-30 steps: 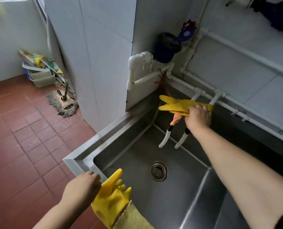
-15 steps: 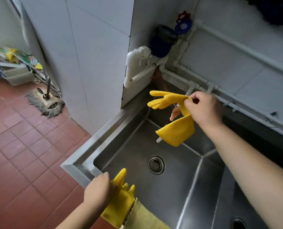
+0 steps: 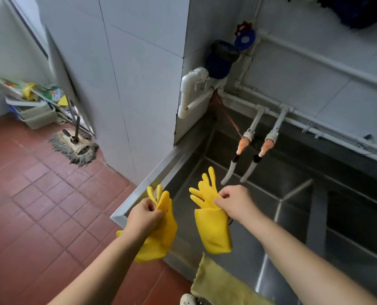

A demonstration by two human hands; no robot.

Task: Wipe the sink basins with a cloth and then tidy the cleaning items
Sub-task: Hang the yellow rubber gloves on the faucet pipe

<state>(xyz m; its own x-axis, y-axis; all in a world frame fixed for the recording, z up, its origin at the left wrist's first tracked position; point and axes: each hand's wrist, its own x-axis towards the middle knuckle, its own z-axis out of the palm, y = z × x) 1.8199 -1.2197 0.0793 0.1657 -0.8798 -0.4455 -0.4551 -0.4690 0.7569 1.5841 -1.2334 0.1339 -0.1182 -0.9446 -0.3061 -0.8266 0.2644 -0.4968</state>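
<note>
My left hand grips one yellow rubber glove over the front left corner of the steel sink. My right hand pinches a second yellow glove by its palm, so the cuff hangs down over the left basin. A pale yellow cloth lies draped over the sink's front rim below the gloves. The left basin's drain is hidden behind the gloves and hands.
Two taps with white hoses hang over the left basin from wall pipes. A second basin lies to the right. On the red tile floor at left stand a mop head and stacked bins.
My right hand pulled the glove off the taps and brought it down toward me. My left hand lifted the other glove from the sink rim; both gloves now hang side by side.
</note>
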